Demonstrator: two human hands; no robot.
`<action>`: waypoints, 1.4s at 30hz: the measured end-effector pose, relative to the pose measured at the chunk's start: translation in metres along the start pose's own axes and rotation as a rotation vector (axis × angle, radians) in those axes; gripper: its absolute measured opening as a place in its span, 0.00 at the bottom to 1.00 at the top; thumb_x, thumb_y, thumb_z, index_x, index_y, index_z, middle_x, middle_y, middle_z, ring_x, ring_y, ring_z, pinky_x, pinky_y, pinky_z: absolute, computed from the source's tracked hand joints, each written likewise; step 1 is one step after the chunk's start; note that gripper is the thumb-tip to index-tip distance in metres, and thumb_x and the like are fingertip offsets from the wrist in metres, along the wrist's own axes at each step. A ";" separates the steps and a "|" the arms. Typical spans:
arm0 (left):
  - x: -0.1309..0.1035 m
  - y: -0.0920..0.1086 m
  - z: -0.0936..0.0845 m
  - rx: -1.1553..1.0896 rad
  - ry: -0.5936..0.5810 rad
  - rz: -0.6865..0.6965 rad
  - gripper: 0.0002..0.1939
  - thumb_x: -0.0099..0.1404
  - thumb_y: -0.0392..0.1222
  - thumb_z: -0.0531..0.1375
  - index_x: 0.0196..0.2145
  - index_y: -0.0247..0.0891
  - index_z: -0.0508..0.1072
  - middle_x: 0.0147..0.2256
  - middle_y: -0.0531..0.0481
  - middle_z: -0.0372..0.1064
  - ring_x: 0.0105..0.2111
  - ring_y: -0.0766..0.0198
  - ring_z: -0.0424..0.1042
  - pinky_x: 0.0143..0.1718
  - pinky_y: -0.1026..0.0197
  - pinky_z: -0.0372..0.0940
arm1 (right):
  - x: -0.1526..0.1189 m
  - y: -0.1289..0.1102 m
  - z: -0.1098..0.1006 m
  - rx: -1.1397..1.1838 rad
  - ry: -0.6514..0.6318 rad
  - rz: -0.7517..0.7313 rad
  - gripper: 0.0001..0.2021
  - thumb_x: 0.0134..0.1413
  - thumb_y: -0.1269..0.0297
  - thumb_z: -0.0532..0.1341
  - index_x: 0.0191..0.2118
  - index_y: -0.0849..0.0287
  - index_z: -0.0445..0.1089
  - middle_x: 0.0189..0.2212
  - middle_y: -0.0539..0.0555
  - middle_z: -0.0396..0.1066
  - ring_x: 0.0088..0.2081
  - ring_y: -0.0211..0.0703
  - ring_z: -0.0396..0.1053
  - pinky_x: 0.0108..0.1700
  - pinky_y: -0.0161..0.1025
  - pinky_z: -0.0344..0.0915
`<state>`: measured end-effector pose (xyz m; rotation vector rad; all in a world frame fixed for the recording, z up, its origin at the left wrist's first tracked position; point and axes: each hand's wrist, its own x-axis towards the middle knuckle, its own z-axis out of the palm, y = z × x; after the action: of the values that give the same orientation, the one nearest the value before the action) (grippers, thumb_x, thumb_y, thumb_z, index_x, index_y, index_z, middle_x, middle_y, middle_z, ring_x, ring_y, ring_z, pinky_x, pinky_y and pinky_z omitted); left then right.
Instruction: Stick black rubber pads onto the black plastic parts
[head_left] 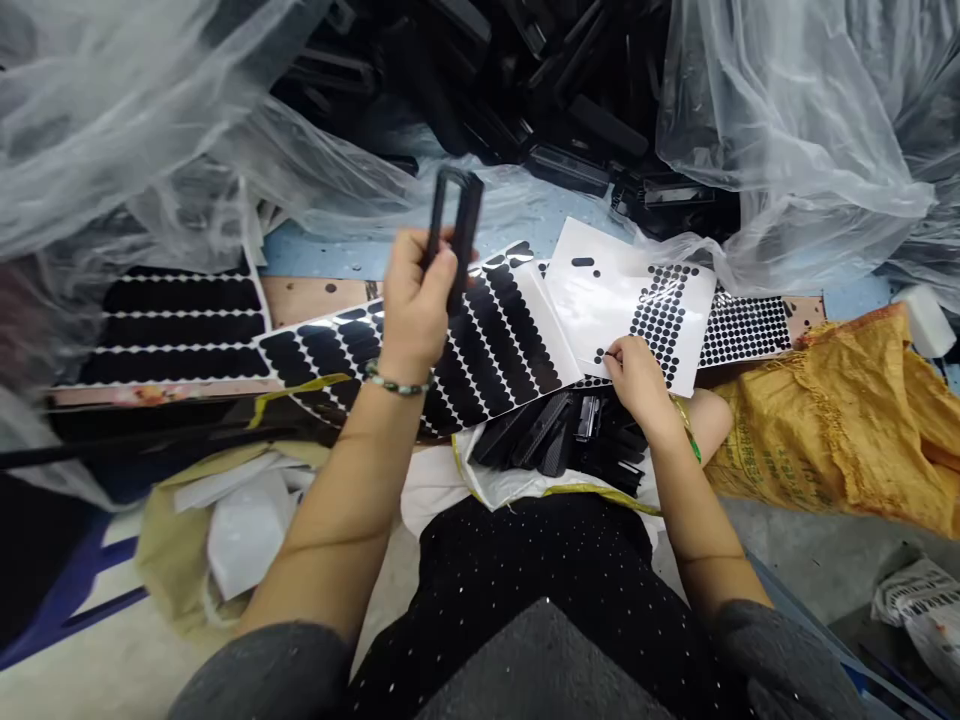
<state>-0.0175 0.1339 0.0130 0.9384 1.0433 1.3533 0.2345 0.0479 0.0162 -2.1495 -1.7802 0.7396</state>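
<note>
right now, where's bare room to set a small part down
A narrow strip of blue tabletop shows between the plastic sheeting and the wooden board; grey floor shows before the yellow sack. Crowded: black-and-white sheets over the board, black parts behind.

The head-worn view looks forward and steeply down over the lap [536,570], with the left hand [416,305] and right hand [637,375] close and the worktop [322,250] beyond.

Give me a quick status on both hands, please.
Left hand gripping black plastic part. Right hand at dotted sticker sheet. Plastic wrap by sheet's edge.
</note>
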 end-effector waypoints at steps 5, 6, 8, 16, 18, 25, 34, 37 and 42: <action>-0.052 -0.005 0.036 -0.174 -0.111 -0.354 0.10 0.62 0.46 0.61 0.35 0.40 0.64 0.33 0.53 0.71 0.37 0.62 0.78 0.32 0.63 0.73 | 0.002 -0.005 0.000 0.320 0.051 -0.016 0.07 0.50 0.69 0.59 0.28 0.53 0.58 0.29 0.50 0.64 0.33 0.42 0.64 0.40 0.43 0.65; -0.059 -0.005 0.042 -0.207 -0.130 -0.407 0.10 0.61 0.45 0.61 0.35 0.40 0.64 0.33 0.53 0.71 0.38 0.62 0.78 0.34 0.63 0.73 | 0.002 -0.009 0.000 0.468 0.067 -0.008 0.06 0.50 0.67 0.60 0.30 0.53 0.59 0.27 0.48 0.63 0.32 0.41 0.64 0.39 0.42 0.65; -0.069 -0.007 0.050 -0.267 -0.148 -0.462 0.09 0.61 0.42 0.61 0.36 0.40 0.64 0.35 0.53 0.71 0.42 0.61 0.78 0.38 0.62 0.74 | 0.001 -0.021 0.002 0.766 0.058 -0.004 0.08 0.49 0.62 0.62 0.32 0.53 0.61 0.27 0.47 0.64 0.31 0.39 0.65 0.38 0.41 0.68; -0.079 -0.012 0.055 -0.341 -0.146 -0.307 0.15 0.57 0.48 0.67 0.38 0.42 0.69 0.38 0.53 0.72 0.39 0.65 0.73 0.46 0.59 0.71 | -0.004 -0.070 0.011 0.927 0.048 -0.175 0.09 0.51 0.55 0.65 0.30 0.55 0.70 0.42 0.52 0.66 0.36 0.38 0.67 0.37 0.40 0.73; -0.080 -0.015 0.055 -0.337 -0.147 -0.261 0.15 0.57 0.48 0.68 0.39 0.42 0.70 0.38 0.53 0.71 0.40 0.66 0.72 0.46 0.61 0.69 | -0.004 -0.072 0.011 0.878 0.087 -0.177 0.08 0.52 0.58 0.64 0.30 0.55 0.70 0.42 0.52 0.65 0.36 0.37 0.67 0.37 0.41 0.72; -0.084 -0.025 0.051 -0.182 -0.124 -0.108 0.14 0.62 0.51 0.65 0.42 0.43 0.71 0.40 0.53 0.69 0.43 0.66 0.70 0.52 0.61 0.64 | 0.000 -0.073 0.017 0.836 0.111 -0.176 0.09 0.49 0.59 0.65 0.27 0.55 0.66 0.36 0.50 0.63 0.37 0.39 0.66 0.37 0.39 0.69; -0.036 -0.021 0.016 -0.162 0.019 -0.184 0.13 0.60 0.47 0.64 0.39 0.41 0.67 0.38 0.50 0.72 0.39 0.63 0.76 0.36 0.63 0.72 | 0.076 -0.073 0.030 0.580 0.179 -0.080 0.11 0.51 0.57 0.65 0.35 0.55 0.65 0.41 0.52 0.63 0.32 0.36 0.64 0.42 0.41 0.68; -0.015 -0.025 0.014 -0.137 0.100 -0.272 0.08 0.62 0.40 0.61 0.38 0.40 0.66 0.37 0.51 0.72 0.38 0.65 0.77 0.34 0.65 0.72 | 0.104 -0.084 0.039 0.392 0.251 -0.139 0.07 0.52 0.64 0.64 0.34 0.56 0.66 0.45 0.56 0.64 0.37 0.41 0.66 0.48 0.46 0.67; -0.005 -0.031 0.016 -0.208 0.184 -0.402 0.06 0.62 0.37 0.59 0.37 0.39 0.66 0.33 0.52 0.72 0.34 0.66 0.77 0.31 0.67 0.71 | 0.104 -0.087 0.047 0.329 0.160 -0.466 0.06 0.53 0.72 0.59 0.28 0.55 0.66 0.45 0.58 0.67 0.48 0.49 0.66 0.53 0.49 0.64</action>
<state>0.0072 0.1293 -0.0117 0.4268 1.1337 1.1939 0.1490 0.1621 -0.0025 -1.4664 -1.8234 0.6615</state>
